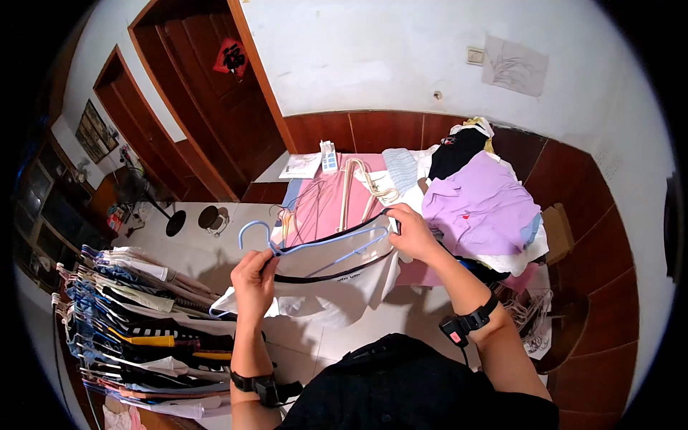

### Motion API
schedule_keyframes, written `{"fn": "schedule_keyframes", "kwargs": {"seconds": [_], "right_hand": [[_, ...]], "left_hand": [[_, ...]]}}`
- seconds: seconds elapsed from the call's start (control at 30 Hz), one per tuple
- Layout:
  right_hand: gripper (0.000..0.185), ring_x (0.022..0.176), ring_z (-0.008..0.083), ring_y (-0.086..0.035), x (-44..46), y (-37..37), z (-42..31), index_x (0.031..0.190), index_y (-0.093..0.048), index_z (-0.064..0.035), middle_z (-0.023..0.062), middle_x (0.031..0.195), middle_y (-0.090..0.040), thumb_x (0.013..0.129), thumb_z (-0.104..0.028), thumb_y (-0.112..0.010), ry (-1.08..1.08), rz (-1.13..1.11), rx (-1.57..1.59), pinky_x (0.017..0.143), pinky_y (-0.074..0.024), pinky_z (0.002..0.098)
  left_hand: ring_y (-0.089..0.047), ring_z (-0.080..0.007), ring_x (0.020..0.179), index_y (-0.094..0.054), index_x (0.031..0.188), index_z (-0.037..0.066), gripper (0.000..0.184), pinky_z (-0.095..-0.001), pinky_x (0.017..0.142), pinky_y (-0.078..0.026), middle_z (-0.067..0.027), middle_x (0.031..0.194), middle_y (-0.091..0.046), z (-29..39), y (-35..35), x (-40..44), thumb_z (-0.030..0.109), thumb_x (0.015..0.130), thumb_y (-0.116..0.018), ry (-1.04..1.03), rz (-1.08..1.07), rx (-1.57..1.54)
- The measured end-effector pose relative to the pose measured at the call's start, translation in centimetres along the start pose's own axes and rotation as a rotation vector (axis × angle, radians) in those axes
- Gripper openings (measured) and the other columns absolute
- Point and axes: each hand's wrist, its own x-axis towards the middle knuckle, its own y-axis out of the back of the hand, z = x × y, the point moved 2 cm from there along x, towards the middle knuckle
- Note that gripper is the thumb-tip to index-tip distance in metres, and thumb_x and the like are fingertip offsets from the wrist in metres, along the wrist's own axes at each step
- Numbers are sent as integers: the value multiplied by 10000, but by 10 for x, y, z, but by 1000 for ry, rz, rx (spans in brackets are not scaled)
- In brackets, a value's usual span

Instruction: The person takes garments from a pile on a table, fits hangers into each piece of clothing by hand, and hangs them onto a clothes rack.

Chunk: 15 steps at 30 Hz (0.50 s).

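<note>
In front of my body hangs a white shirt (337,301) with a black-trimmed neckline, stretched wide between my hands. A light blue hanger (309,247) sits partly inside the neck opening, its hook sticking up at the left. My left hand (254,278) is closed on the black trim and the hanger just below its hook. My right hand (411,231) pinches the far end of the neckline, close to the hanger's right arm; whether its fingers touch the hanger, I cannot tell. Dark lettering shows below the neckline.
A pink-covered table (315,204) carries loose hangers (351,190) and a heap of clothes with a lilac shirt (480,201) on top. At left stands a rack of hung clothes (158,330). More hangers (530,319) lie at lower right. A stool (212,218) stands near the doors.
</note>
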Motion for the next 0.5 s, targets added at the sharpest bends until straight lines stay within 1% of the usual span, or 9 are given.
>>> {"fn": "schedule_keyframes", "kwargs": {"seconds": [0.1, 0.13, 0.2, 0.23, 0.3, 0.33, 0.4, 0.43, 0.5], "right_hand": [[443, 1045, 375, -583, 3, -4, -24, 1099, -588, 89, 226, 1185, -566, 679, -47, -635, 33, 16, -104, 893, -479, 370], [453, 1044, 383, -579, 5, -5, -38, 1112, -578, 97, 235, 1201, -553, 688, -51, -635, 30, -71, -98, 895, -477, 382], [352, 954, 339, -622, 2, -11, -62, 1058, -625, 57, 211, 1121, -602, 726, -59, -658, 205, -57, -113, 816, -507, 368], [352, 954, 339, -622, 3, -3, -70, 1058, -625, 57, 211, 1121, -602, 726, -59, -658, 208, -57, -117, 816, -507, 368], [208, 835, 272, -646, 9, 15, -84, 957, -670, 7, 172, 1000, -650, 770, -85, -682, 206, -134, 31, 729, -519, 332], [114, 725, 272, -639, 14, 26, -88, 815, -683, -42, 98, 816, -664, 789, -152, -676, 173, -48, 115, 659, -507, 371], [182, 746, 255, -628, 24, 51, -92, 903, -693, -62, 90, 877, -667, 806, -216, -689, 93, 39, 45, 677, -491, 365], [182, 746, 255, -628, 31, 57, -93, 903, -693, -62, 90, 877, -667, 806, -216, -689, 97, 32, 45, 677, -491, 365], [206, 729, 243, -616, 39, 67, -105, 996, -697, -62, 85, 885, -663, 828, -181, -687, 599, 276, -373, 617, -463, 327]], "left_hand": [[-507, -212, 562, -674, 956, -10, 169, -284, 540, -405, -114, 667, -538, -2, -22, -1, -42, 790, -679, -13, -17, -10], [-513, -230, 563, -670, 941, -17, 154, -289, 546, -411, -125, 667, -543, -3, -32, -1, -41, 789, -677, -19, 11, -40], [-502, -184, 572, -668, 936, -20, 137, -279, 557, -410, -102, 665, -538, -14, -45, -1, -30, 800, -677, -7, 23, -66], [-502, -184, 572, -668, 936, -20, 137, -279, 557, -410, -102, 665, -538, -22, -50, -2, -30, 800, -677, -7, 28, -68], [-476, -124, 603, -657, 927, -29, 102, -259, 570, -400, -54, 672, -524, -39, -50, -2, -16, 826, -668, 101, 102, -241], [-459, -83, 670, -644, 922, -38, 74, -236, 606, -391, -12, 714, -518, -45, -47, -1, -13, 853, -652, 140, 92, -349], [-468, -83, 719, -638, 914, -44, 57, -220, 651, -383, 2, 764, -533, -56, -46, -4, -15, 865, -640, 198, 123, -461], [-468, -83, 719, -638, 914, -44, 57, -220, 651, -383, 2, 764, -533, -55, -43, -4, -15, 865, -640, 203, 130, -461], [-465, -80, 747, -640, 912, -43, 60, -217, 679, -379, 9, 794, -537, -53, -40, -2, -4, 867, -647, 323, 92, -593]]}}
